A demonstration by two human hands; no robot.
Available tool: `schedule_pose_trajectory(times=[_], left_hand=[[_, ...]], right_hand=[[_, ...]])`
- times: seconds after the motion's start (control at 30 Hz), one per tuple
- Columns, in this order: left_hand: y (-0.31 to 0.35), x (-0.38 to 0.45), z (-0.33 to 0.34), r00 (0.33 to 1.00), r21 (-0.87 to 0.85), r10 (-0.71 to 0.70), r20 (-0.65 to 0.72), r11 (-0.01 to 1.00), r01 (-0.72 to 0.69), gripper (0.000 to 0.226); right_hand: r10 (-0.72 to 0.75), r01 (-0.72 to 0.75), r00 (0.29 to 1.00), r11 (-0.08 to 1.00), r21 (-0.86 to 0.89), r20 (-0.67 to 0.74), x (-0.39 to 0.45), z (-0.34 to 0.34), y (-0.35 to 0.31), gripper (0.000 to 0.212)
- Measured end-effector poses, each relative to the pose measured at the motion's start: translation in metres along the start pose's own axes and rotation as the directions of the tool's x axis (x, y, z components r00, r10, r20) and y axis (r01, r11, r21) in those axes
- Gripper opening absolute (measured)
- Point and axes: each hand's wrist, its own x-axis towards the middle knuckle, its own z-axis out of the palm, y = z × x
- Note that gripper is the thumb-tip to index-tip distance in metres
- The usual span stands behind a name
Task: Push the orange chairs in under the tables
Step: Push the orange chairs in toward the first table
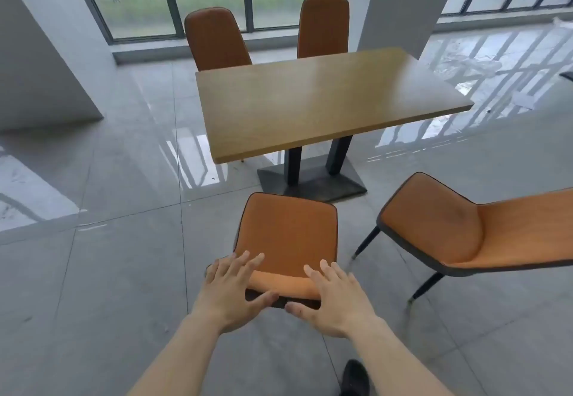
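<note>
Near orange chair (286, 234) short of table (325, 98); right chair (459, 228) angled away.

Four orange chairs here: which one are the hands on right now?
The near chair straight in front of the table. Both hands, left and right, rest open on its backrest top; the other three are untouched.

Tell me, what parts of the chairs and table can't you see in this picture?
All in the head view:
- Two far chairs: seats and legs hidden behind the table.
- Near chair: legs hidden under its own seat; top of its back covered by the left hand and right hand.
- Right chair: back cut off by the picture's right edge.
</note>
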Motion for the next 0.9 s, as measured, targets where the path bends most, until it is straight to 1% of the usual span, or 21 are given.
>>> schedule_pose_trajectory(times=[0.1,0.17,0.2,0.3,0.33,0.37,0.47,0.5,0.57,0.63,0.8,0.87,0.9], left_hand=[[-0.002,0.001,0.010,0.999,0.027,0.014,0.045,1.000,-0.015,0.097],[-0.004,0.003,0.017,0.999,0.049,0.027,0.040,0.998,-0.029,0.099],[-0.004,0.004,0.020,0.999,0.066,0.038,0.036,0.997,-0.040,0.098],[-0.010,0.010,0.027,0.997,0.070,0.067,-0.038,0.995,-0.064,0.095],[-0.011,0.012,0.029,0.995,0.062,0.078,-0.064,0.995,-0.074,0.094],[-0.013,0.013,0.032,0.992,0.058,0.088,-0.086,0.995,-0.084,0.093],[-0.015,0.017,0.036,0.988,0.050,0.092,-0.120,0.995,-0.087,0.093],[-0.015,0.018,0.036,0.988,0.047,0.092,-0.128,0.995,-0.086,0.096],[-0.016,0.021,0.034,0.987,0.055,0.087,-0.135,0.995,-0.081,0.099],[-0.017,0.025,0.032,0.987,0.056,0.090,-0.137,0.995,-0.083,0.098],[-0.021,0.039,0.031,0.976,0.061,0.116,-0.185,0.992,-0.107,0.085],[-0.023,0.046,0.027,0.976,0.065,0.118,-0.184,0.992,-0.108,0.084],[-0.023,0.049,0.025,0.976,0.066,0.120,-0.184,0.992,-0.110,0.085]], right_hand=[[-0.021,0.022,0.999,0.999,-0.033,0.036,0.005,0.014,0.003,0.110],[-0.033,0.034,0.999,0.999,-0.019,0.021,0.011,0.025,0.007,0.110],[-0.036,0.036,0.999,0.999,-0.003,0.004,0.014,0.031,0.007,0.106],[-0.030,0.032,0.997,0.999,0.034,-0.073,0.023,0.043,0.010,0.080],[-0.028,0.031,0.997,0.999,0.034,-0.073,0.026,0.045,0.011,0.078],[-0.033,0.035,0.998,0.999,0.023,-0.061,0.028,0.046,0.012,0.081],[-0.059,0.059,0.998,0.998,-0.026,-0.019,0.035,0.044,0.015,0.108],[-0.066,0.065,0.998,0.997,-0.037,-0.023,0.038,0.044,0.016,0.111],[-0.074,0.072,0.996,0.996,-0.047,-0.043,0.042,0.045,0.017,0.107],[-0.079,0.076,0.996,0.996,-0.047,-0.050,0.047,0.044,0.018,0.103],[-0.092,0.087,0.990,0.995,-0.052,-0.104,0.060,0.038,0.019,0.123],[-0.092,0.088,0.989,0.995,-0.043,-0.113,0.066,0.034,0.018,0.122],[-0.092,0.087,0.989,0.995,-0.042,-0.115,0.068,0.032,0.017,0.118]])
